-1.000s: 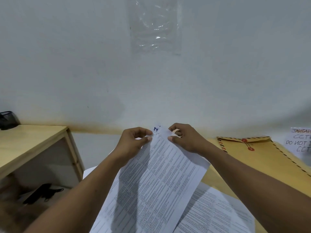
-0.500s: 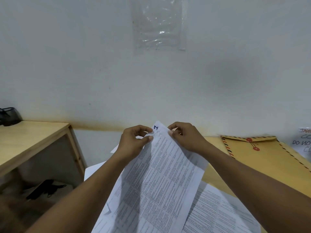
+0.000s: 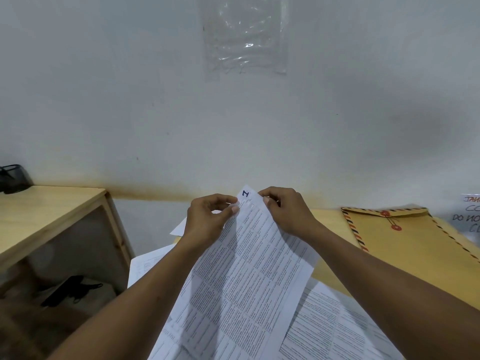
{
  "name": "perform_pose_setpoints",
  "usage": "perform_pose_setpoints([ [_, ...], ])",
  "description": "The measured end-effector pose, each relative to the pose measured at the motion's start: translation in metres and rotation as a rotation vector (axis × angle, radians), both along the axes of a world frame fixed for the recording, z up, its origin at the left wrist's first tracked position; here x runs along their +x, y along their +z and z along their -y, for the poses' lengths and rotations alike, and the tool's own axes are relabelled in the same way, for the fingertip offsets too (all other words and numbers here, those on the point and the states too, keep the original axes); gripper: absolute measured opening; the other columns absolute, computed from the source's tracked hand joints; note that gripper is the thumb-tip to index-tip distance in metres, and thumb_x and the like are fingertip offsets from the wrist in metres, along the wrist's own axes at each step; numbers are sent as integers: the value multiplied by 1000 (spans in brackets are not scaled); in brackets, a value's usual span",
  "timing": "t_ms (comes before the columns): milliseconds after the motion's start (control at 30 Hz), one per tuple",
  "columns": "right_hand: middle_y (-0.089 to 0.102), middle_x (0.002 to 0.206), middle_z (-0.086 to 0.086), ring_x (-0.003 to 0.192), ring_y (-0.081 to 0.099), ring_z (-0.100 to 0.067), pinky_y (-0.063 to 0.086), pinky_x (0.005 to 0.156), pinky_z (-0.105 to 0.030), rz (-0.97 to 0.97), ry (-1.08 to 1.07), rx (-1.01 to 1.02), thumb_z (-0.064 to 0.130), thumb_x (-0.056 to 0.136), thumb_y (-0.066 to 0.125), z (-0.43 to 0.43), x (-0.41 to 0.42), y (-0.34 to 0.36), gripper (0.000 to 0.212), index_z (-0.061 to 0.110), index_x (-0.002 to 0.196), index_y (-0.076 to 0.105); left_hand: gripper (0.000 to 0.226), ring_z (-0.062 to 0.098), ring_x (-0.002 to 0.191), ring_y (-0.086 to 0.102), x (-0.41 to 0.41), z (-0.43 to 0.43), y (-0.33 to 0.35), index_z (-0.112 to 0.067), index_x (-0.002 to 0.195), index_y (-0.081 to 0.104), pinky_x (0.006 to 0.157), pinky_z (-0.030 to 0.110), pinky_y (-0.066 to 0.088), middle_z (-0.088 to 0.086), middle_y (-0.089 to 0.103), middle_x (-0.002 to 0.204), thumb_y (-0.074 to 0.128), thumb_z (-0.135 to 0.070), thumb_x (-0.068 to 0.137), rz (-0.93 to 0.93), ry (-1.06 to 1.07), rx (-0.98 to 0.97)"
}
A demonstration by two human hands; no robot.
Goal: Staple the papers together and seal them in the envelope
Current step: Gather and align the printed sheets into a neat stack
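2 hands up, both on the papers (image 3: 246, 276). L hand (image 3: 207, 219) pinches the top-left edge btwn thumb & curled fingers. R hand (image 3: 288, 211) pinches the top-right edge, just beside the corner w/ a blue pen mark. Papers hang tilted above the desk (image 3: 327, 224); no. of sheets in the bunch: can't tell. Beneath, 3 patches of loose sheets (image 3: 337, 328) show. 1 brown envelope (image 3: 415, 255) lies flat on the desk at right, apart from both hands, w/ 2 red discs. 1 wooden shelf unit (image 3: 52, 211) at left; 1 plastic sleeve (image 3: 244, 40) on the wall.
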State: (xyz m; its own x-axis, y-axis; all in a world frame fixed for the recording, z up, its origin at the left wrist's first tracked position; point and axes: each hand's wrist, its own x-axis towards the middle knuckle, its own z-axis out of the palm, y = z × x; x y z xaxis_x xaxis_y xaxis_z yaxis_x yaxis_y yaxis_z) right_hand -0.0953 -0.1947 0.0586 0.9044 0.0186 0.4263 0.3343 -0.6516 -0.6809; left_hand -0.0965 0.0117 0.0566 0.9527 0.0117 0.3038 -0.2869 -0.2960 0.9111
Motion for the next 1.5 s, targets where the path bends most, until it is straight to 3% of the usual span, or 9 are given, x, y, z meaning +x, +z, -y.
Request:
perform_pose_setpoints([
  [333, 71, 90, 10, 77, 60, -2, 39, 63, -13, 39, 18, 15, 12, 100, 50, -7, 2, 3, 28, 19, 108, 76, 7, 6, 89, 73, -5, -1, -1, -28, 87, 81, 81, 31, 56, -12, 78, 86, 83, -23, 83, 19, 57, -74],
  [433, 67, 85, 15, 68, 56, 8, 35, 61, -10, 39, 20, -3, 12, 100, 50, -6, 2, 4, 27, 20, 108, 75, 6, 0, 89, 71, -6, 0, -1, -27, 85, 82, 86, 29, 56, -14, 78, 86, 82, -21, 83, 38, 102, -80],
  [600, 73, 92, 7, 73, 58, -1, 40, 64, -19, 12, 11, -25, 11, 98, 50, -3, 3, 3, 28, 22, 106, 75, 6, -1, 90, 71, -3, -4, -2, -25, 87, 81, 85, 27, 55, -14, 78, 89, 81, -19, 85, 34, 59, -103],
  [733, 69, 82, 7, 61, 52, 2, 35, 58, -15, 4, -1, 15, 10, 98, 51, 0, 1, -1, 27, 21, 103, 75, 13, 1, 91, 72, -2, -8, 2, -28, 95, 79, 68, 17, 51, -11, 78, 93, 76, -17, 90, -33, -81, -5],
  [867, 67, 82, 6, 60, 50, 1, 34, 57, -18, 3, -14, -2, 13, 99, 52, 0, 2, 0, 26, 22, 107, 74, 17, -3, 99, 70, 1, -10, 5, -28, 96, 79, 80, 17, 49, -13, 78, 100, 71, -13, 93, 35, -88, 86],
  [1000, 69, 84, 1, 64, 53, -7, 41, 62, -25, 5, -12, -18, 14, 99, 52, 1, 5, 5, 25, 24, 109, 73, 13, -16, 92, 66, 0, -6, 7, -20, 102, 79, 79, 9, 45, -16, 76, 101, 71, -13, 94, 76, -41, 34],
  [1300, 68, 84, 3, 64, 52, -2, 39, 61, -21, -3, 13, -9, 12, 98, 51, -2, 6, 7, 28, 25, 110, 73, 10, -8, 92, 69, -1, -9, 4, -23, 97, 80, 80, 30, 54, -13, 78, 98, 77, -18, 89, 42, -2, -34],
  [1500, 66, 86, 6, 69, 55, -5, 40, 61, -20, -21, 50, -25, 14, 98, 52, -7, 8, 17, 28, 30, 111, 72, 11, -7, 92, 69, -2, -21, 7, -25, 95, 80, 86, 29, 55, -15, 78, 96, 77, -16, 89, 53, 42, -79],
])
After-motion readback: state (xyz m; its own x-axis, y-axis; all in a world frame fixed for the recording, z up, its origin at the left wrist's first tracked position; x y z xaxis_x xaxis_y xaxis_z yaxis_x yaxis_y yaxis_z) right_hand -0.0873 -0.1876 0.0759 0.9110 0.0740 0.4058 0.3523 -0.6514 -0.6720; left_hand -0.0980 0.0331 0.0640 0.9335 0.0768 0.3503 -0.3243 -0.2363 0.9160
